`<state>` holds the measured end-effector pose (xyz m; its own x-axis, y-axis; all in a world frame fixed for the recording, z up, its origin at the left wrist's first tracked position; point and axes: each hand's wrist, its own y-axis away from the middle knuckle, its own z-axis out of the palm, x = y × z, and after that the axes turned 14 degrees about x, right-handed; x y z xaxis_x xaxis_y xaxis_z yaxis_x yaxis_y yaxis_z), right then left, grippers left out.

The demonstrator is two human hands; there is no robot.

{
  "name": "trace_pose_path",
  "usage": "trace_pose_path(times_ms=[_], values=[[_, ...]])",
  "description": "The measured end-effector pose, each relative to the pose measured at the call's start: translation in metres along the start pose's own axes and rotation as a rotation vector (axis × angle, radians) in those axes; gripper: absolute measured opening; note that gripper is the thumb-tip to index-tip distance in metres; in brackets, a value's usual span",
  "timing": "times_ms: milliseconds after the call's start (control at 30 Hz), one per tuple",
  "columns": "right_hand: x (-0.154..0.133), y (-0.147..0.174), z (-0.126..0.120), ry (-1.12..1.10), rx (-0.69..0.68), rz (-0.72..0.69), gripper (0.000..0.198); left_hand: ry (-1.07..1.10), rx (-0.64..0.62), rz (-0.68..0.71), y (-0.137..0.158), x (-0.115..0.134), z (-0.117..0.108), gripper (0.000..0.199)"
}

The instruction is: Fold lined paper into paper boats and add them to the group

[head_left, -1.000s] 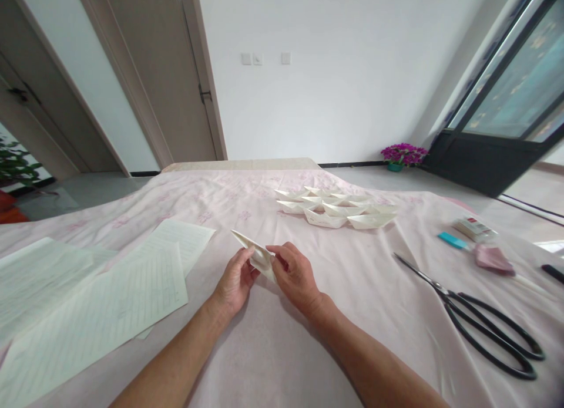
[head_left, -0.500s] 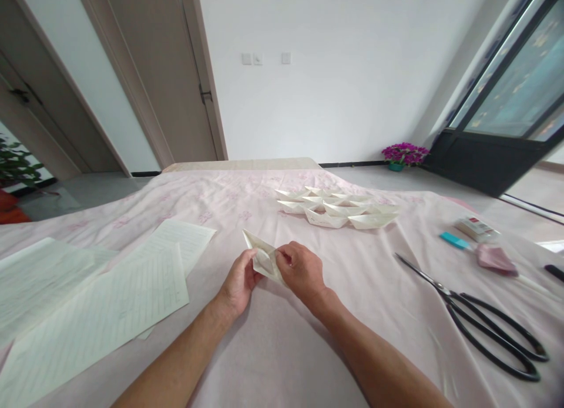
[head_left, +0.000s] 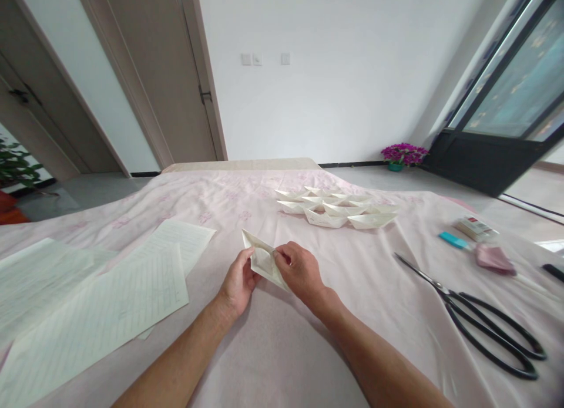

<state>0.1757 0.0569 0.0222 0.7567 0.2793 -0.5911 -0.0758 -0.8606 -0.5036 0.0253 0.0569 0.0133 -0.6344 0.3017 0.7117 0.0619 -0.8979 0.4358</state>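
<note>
Between my hands is a cream paper boat (head_left: 266, 263), its pointed end sticking up at the far left. My left hand (head_left: 239, 280) grips its left part, thumb on the near inner side and fingers underneath. The fingers of my right hand (head_left: 300, 268) pinch the boat's right part, which they partly cover. Several finished-looking paper boats (head_left: 326, 218) of the same cream paper stand in rows beyond my right hand.
Lined paper sheets (head_left: 110, 299) lie at the left on the pink cloth (head_left: 247, 361). To the right are large black-handled scissors (head_left: 445, 290), a blue eraser-like block (head_left: 453, 240), a small box (head_left: 476, 227) and a pink pouch-like thing (head_left: 494, 259).
Both hands stay on the paper boat. The right fingers have shifted very slightly left, and the boat's inner fold looks a little more spread.
</note>
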Motion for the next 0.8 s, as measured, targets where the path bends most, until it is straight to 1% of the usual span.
trace_pose_path(times_ms=[133,233,367,433,500,567,633,667,733,800], values=[[-0.0018,0.0004,-0.0001,-0.078,-0.062,-0.034,0.028,-0.003,-0.019,0.008,0.0011,-0.0022,0.0009,0.02],[-0.0023,0.0014,-0.0006,-0.114,-0.085,-0.051,0.031,-0.009,-0.025,0.002,0.0001,-0.0034,0.0002,0.023],[-0.0013,0.0027,-0.0011,-0.184,-0.081,-0.037,0.031,-0.017,-0.033,0.005,-0.0006,-0.0035,-0.0003,0.024],[-0.0008,0.0028,-0.0004,-0.289,-0.088,0.005,0.034,-0.013,-0.04,0.003,0.0006,-0.0032,0.0002,0.023],[-0.001,0.0024,0.0013,-0.473,-0.126,0.132,0.041,-0.002,-0.05,-0.003,0.0023,-0.0029,0.0011,0.024],[-0.0022,0.0019,0.004,-0.676,-0.177,0.346,0.048,0.011,-0.055,-0.006,0.0033,-0.0027,0.0019,0.027],[-0.004,0.0019,0.0067,-0.824,-0.204,0.561,0.047,0.024,-0.037,0.011,0.0032,-0.0027,0.0024,0.029],[-0.005,0.002,0.0076,-0.876,-0.213,0.636,0.046,0.026,-0.025,0.022,0.0028,-0.0029,0.0025,0.03],[-0.0066,0.0025,0.0084,-0.973,-0.239,0.706,0.047,0.024,0.0,0.043,0.0019,-0.0036,0.0025,0.032],[-0.0074,0.0027,0.0077,-1.061,-0.28,0.712,0.045,0.011,0.01,0.049,0.0013,-0.005,0.0023,0.033]])
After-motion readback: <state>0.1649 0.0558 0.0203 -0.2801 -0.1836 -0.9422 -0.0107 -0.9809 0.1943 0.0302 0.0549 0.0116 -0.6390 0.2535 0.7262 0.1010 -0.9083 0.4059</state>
